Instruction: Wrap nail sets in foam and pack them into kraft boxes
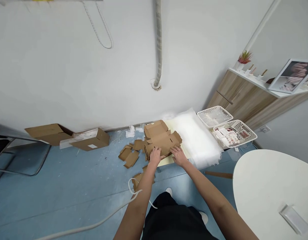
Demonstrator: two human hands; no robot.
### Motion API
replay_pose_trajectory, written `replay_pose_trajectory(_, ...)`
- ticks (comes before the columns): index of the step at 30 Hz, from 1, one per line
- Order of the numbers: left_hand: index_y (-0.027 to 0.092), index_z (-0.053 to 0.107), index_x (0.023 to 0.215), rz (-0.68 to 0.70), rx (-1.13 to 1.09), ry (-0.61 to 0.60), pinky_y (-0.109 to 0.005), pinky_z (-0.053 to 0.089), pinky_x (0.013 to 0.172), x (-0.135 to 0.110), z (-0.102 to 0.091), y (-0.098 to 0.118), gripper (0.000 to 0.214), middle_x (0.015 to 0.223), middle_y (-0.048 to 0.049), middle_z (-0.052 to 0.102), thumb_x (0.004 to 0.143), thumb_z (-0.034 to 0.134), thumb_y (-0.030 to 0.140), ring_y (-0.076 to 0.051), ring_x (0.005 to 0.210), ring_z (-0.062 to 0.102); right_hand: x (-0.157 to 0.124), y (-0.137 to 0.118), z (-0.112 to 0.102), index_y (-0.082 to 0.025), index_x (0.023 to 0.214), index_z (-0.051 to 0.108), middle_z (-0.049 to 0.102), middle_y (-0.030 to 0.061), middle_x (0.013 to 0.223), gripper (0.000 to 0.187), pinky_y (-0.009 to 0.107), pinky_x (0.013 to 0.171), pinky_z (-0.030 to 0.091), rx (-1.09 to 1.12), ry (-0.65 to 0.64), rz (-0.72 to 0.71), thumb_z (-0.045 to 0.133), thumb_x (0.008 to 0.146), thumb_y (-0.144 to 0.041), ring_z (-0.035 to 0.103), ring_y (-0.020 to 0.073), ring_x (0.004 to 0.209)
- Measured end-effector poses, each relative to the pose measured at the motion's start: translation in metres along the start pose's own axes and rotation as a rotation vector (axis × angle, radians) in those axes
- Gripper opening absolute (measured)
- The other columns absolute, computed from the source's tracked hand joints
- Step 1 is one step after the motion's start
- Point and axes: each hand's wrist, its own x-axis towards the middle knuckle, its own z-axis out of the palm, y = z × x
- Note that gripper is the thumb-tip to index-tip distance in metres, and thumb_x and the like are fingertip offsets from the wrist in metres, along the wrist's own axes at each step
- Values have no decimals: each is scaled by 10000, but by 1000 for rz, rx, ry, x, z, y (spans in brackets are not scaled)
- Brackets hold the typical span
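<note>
Left hand [155,157] and right hand [179,156] are both on the near edge of a brown corrugated cardboard mailer box [162,138], partly folded, flaps up. Both hands open, palms down, fingers spread, no clear grip. Box sits on the floor on a pale yellow sheet [166,161], touching a white foam sheet [196,136] on its right. Flat brown cardboard pieces [128,156] lie just left of it. Two white plastic mesh baskets [226,125] sit past the foam, the nearer holding printed cards. Two brown cardboard boxes [68,136] by the wall, well left. White oval tabletop [269,186] at right, well apart from the hands.
</note>
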Motion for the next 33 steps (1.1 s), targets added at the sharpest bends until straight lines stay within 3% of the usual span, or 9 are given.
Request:
replay_pose_trajectory(7,203,669,932,32,-100,-47,-308,453,876,13,-5,-15,292,1017,-66,609,823,679,474,-236,1036,572,28,-1,-10,-226,1229,622,618,97,1319,399,573,1130,119,-28,-41,-16,487,862,-148,409,275,1331)
replay_pose_trajectory(11,213,695,900,94,-78,-29,-281,454,853,11,-5,-14,222,982,-51,641,940,532,357,-194,970,608,41,-7,-18,-214,1119,672,698,91,1156,318,546,1133,118,-65,-38,9,464,886,-152,548,254,1169)
replay_pose_trajectory(16,207,683,907,110,-22,-5,-276,463,787,6,-9,-9,284,994,-63,648,983,414,255,-189,947,622,57,-13,-22,-187,1088,688,713,116,1072,349,522,1144,119,-155,-36,-15,453,846,-95,580,268,1095)
replay_pose_trajectory(23,213,662,892,208,8,158,-288,468,800,-7,-48,5,358,921,-73,644,1004,330,289,-199,913,616,63,-4,-40,-132,1061,682,699,143,1076,335,402,1103,258,-238,73,-141,408,883,-57,586,239,1052)
replay_pose_trajectory(28,210,641,1147,218,42,318,-331,482,862,-26,-80,32,302,1051,-96,690,950,412,218,-238,1002,628,47,6,-75,-155,1019,662,689,127,1096,303,348,1036,367,-237,241,-284,366,966,-123,598,195,1065)
replay_pose_trajectory(33,190,641,1215,235,4,449,-380,488,929,-37,-93,56,402,1157,-116,701,932,362,124,-261,1072,650,22,14,-112,-170,1069,646,667,104,1206,332,341,1085,353,-271,397,-340,326,988,-130,586,172,1119)
